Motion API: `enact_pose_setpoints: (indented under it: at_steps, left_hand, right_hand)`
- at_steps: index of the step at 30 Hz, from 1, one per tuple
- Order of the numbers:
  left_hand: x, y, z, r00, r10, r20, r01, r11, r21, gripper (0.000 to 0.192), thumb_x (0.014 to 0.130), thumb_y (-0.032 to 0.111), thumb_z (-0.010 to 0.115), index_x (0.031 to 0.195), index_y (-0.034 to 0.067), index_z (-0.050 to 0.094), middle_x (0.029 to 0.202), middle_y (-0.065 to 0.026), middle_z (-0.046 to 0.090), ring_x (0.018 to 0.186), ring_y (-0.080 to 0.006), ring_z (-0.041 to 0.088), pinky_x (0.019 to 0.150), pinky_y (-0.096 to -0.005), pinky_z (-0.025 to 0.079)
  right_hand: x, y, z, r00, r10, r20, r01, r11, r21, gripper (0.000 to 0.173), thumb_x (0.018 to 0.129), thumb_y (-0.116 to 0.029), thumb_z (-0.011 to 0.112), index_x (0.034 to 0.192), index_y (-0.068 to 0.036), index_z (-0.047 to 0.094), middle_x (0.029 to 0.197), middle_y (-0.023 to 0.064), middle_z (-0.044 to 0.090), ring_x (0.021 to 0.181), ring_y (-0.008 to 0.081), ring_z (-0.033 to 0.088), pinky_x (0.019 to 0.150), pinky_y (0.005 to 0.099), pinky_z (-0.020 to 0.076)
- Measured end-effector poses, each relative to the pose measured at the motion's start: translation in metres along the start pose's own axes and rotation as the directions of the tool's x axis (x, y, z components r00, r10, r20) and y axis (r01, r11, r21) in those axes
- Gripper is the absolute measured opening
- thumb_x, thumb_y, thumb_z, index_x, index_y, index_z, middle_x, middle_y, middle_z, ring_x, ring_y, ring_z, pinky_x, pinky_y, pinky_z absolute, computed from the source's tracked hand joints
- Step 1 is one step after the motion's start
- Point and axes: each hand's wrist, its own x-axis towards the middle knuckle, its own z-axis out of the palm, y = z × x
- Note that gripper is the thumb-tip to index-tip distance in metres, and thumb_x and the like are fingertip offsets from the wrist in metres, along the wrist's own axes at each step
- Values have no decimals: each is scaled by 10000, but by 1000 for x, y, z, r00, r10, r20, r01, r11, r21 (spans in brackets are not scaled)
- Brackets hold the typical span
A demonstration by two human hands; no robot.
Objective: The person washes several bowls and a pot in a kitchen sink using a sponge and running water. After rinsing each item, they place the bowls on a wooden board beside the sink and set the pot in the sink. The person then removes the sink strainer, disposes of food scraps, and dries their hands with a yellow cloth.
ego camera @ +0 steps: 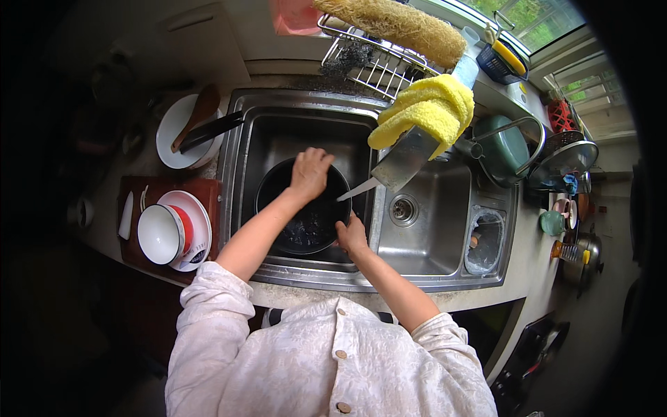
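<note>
A round black pan (305,237) with water in it stands in the left basin of a stainless steel sink (312,279). Water runs into the pan from a faucet (406,161) draped with a yellow cloth (427,112). My left hand (311,172) is over the pan's far part, its fingers bent near the far rim; whether they grip anything is hidden. My right hand (353,233) holds the pan's near right rim, thumb on the inner side.
Left of the sink are a white bowl (169,127) with a wooden spatula (200,112) across it, and a red-brown cutting board (130,193) bearing bowls and a knife. A wire rack (380,73) with a loofah (396,28) stands behind. Right are the second basin (432,229) and a green pot (503,146).
</note>
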Motion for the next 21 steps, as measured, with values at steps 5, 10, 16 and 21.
enact_pose_setpoints:
  at_steps: [5,10,16,21]
  left_hand:
    - [-16,61,23,996,28,-82,-61,898,-436,201,777,50,638,959,87,714,945,-62,659,991,-255,586,854,-383,467]
    - [-16,64,28,712,-574,404,551,102,-828,220,998,166,540,971,4,686,705,-42,664,501,-81,565,417,-213,460]
    - [-16,57,31,810,-364,459,582,590,-559,261,960,264,580,906,31,686,564,-59,608,415,-172,571,432,-289,475]
    - [-10,51,25,727,-466,505,687,503,-524,200,886,277,663,959,98,713,743,-89,677,675,-232,669,637,-348,510]
  right_hand:
    - [-23,17,22,970,243,30,-237,899,369,300,928,-79,486,1217,-60,405,630,101,573,401,195,539,331,317,374]
    - [-33,28,18,887,421,187,-461,825,327,234,1023,-172,506,1204,-64,405,681,104,601,482,170,589,442,295,509]
    - [-33,31,3,940,315,131,-329,938,108,352,978,-177,580,1262,-29,432,788,81,590,560,150,599,497,280,534]
    - [-23,51,7,993,-8,-117,0,998,-66,636,926,-154,656,1453,4,336,870,75,552,648,148,587,511,281,529]
